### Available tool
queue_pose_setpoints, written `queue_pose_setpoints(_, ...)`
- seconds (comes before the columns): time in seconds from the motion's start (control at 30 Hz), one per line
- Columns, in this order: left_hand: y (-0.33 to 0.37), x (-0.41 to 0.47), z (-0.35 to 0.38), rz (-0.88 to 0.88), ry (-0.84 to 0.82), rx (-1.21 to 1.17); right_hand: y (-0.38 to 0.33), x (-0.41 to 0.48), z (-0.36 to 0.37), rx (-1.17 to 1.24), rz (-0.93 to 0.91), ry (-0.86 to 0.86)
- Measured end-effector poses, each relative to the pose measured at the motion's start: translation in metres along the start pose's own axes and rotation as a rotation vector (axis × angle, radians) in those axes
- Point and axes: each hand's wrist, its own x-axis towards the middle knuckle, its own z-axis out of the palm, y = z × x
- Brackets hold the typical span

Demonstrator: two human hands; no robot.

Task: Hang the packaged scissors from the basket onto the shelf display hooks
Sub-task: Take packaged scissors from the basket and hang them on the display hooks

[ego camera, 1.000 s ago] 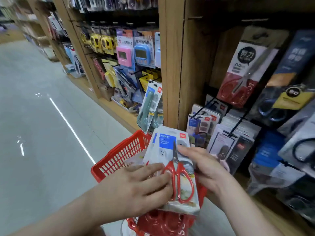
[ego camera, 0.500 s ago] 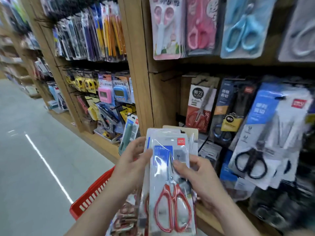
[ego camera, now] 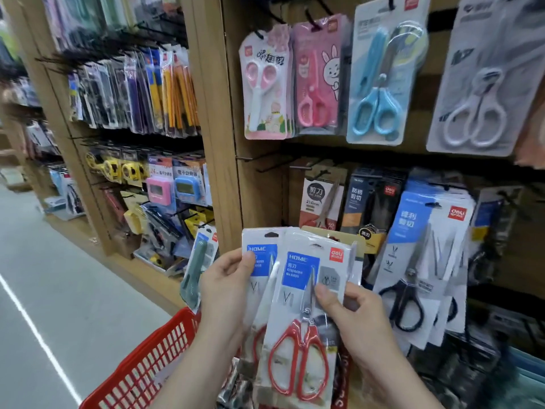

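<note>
Both hands are up at lower centre, each with a pack. Your left hand (ego camera: pixel 227 287) has its fingers curled round the left edge of the rear scissor pack (ego camera: pixel 259 255), thumb pressed on its blue HOME label. Your right hand (ego camera: pixel 356 323) sits just to the right, thumb laid on the clear front of the front scissor pack (ego camera: pixel 300 270) and the other fingers folded behind the card, a firm pinch.

The front pack overlaps the rear one, the two fanned apart at the top, and its red handles (ego camera: pixel 298 364) hang down to the bottom edge of the frame. A strip of tan card (ego camera: pixel 330 233) peeks out behind them; you can't tell what it belongs to.

The red basket (ego camera: pixel 141 370) is at lower left, under your left forearm, with blurred packaging at bottom centre beside it.

Above the packs, just left of centre, thin black hooks (ego camera: pixel 247 158) jut from the wooden panel (ego camera: pixel 259 187). To the right of your packs hang the black-handled scissors (ego camera: pixel 407 296) in white and blue cards.

The upper row runs from centre to right: pink-and-white scissors (ego camera: pixel 262 81), the bunny pack (ego camera: pixel 318 78), blue scissors (ego camera: pixel 377 107), white scissors (ego camera: pixel 474 119). At mid left are a pink timer (ego camera: pixel 159 191) and a blue timer (ego camera: pixel 187 187). The grey floor (ego camera: pixel 59 290) fills the left side.
</note>
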Motion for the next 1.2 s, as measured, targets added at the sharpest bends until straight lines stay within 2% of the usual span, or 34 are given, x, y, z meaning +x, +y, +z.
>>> queue_pose_setpoints(0.3, 0.044, 0.069, -0.039, 0.281, 0.326, 0.055, 0.011, 0.059, 0.023, -0.002, 0.062, 0.023)
queue_pose_setpoints(0.53, 0.045, 0.138, 0.021, 0.280, 0.083, 0.175, 0.048, 0.106, 0.043, -0.156, 0.001, 0.069)
queue_pose_setpoints(0.77, 0.023, 0.176, 0.049, 0.234, 0.104, 0.163, 0.061, 0.117, 0.041, -0.337, -0.066, 0.073)
queue_pose_setpoints(0.87, 0.022, 0.184, 0.052, 0.242, 0.120, 0.205, 0.059, 0.117, 0.035, -0.329, -0.071, 0.064)
queue_pose_setpoints(0.97, 0.022, 0.187, 0.055, 0.313, 0.139, 0.354, 0.051, 0.112, 0.030, -0.263, -0.110, 0.030)
queue_pose_setpoints(1.1, 0.023, 0.186, 0.058, 0.546, 0.137, 0.843, 0.042, 0.108, 0.026, -0.220, -0.125, 0.025)
queue_pose_setpoints(1.2, 0.026, 0.176, 0.052, 0.587, 0.140, 1.089, 0.040, 0.105, 0.022, -0.185, -0.140, 0.029)
